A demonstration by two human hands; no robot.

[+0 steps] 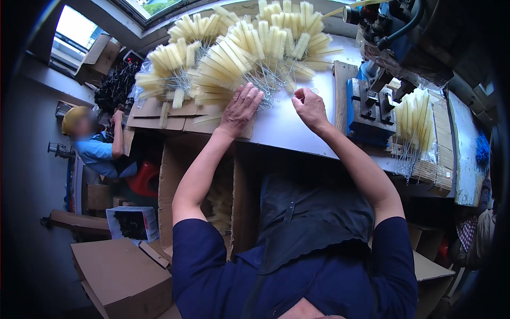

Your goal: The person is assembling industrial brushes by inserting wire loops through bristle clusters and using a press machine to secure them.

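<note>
A big heap of cream-coloured bottle brushes (228,58) with twisted wire handles lies on the white worktable (322,85). My left hand (243,110) rests at the heap's near edge, fingers stretched out and lying over the brushes beside the wire ends. To its right, my right hand (311,109) is raised over the bare tabletop, its fingers curled in with thumb and index finger together. Whatever may be in that pinch is too small or hidden to make out. Loose wire handles (271,87) lie between the two hands.
A blue and black metal machine (370,112) stands right of my right hand, with more brushes (414,122) beyond it. Cardboard (154,114) covers the table's left part. An open carton (169,186) stands below. At left, a person (95,143) sits near dark bristly items (117,87).
</note>
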